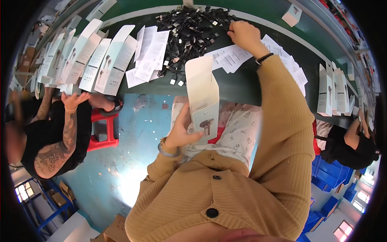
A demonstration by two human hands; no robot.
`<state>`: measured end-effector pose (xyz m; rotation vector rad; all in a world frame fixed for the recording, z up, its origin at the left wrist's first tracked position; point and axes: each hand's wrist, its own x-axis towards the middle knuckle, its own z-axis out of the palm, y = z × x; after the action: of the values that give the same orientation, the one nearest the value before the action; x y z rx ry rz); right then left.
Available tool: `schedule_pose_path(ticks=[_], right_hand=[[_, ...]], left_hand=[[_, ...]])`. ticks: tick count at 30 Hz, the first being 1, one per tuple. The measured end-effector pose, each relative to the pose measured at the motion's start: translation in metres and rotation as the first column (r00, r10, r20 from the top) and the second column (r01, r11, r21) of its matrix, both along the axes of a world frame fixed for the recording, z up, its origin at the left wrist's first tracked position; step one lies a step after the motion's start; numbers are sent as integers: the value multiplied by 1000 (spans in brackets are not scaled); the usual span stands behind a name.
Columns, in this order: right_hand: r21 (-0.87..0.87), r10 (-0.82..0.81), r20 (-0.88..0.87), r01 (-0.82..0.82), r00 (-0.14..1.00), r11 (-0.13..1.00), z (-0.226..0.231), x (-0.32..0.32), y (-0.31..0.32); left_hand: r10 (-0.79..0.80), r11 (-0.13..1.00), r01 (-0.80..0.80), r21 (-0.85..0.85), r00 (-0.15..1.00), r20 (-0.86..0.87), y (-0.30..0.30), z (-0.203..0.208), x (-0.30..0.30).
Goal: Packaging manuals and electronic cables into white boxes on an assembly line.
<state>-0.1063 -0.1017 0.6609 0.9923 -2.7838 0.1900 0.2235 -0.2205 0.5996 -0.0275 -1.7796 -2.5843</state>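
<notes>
Bears on the front of the tall white carton [204, 115] a short dark heading above a picture of a brown handheld appliance with barrel and handle. Stands open at the top, with a long blank flap raised toward the far side. Is gripped above the lap, at the table's near edge, by the left hand [182, 131], thumb across the front and fingers behind the left side.

Reaches with the right hand [245, 35] to the far right end of a heap of black USB cables [187, 30], fingers curled together; cannot tell whether pinching a cable.

See printed leaflets [150, 54] left of the heap, and 2 more groups to its right, partly hidden by the carton's flap and the right forearm; too small to read.

See rows of similar open cartons [82, 56] at left and right, beside 2 co-workers, and a red stool [104, 129] at left.
</notes>
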Motion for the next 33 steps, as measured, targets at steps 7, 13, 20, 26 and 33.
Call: schedule_pose_path(ticks=[7,13,20,26,33], right_hand=[[-476,456,55,-378,888,794,113,81,54],[-182,592,66,-574,803,798,130,183,88],[-536,334,321,-120,886,835,86,235,154],[-691,109,148,24,983,723,77,201,206],[9,-440,-262,458,859,889,24,63,366]], left_hand=[[-13,998,11,-63,999,-38,-8,-5,-4],[-185,971,178,-163,982,-30,13,13,-23],[-328,929,337,152,941,-82,78,27,-45],[-369,926,377,-30,881,-296,105,54,-68],[265,886,-332,-324,935,-235,-11,51,-59]])
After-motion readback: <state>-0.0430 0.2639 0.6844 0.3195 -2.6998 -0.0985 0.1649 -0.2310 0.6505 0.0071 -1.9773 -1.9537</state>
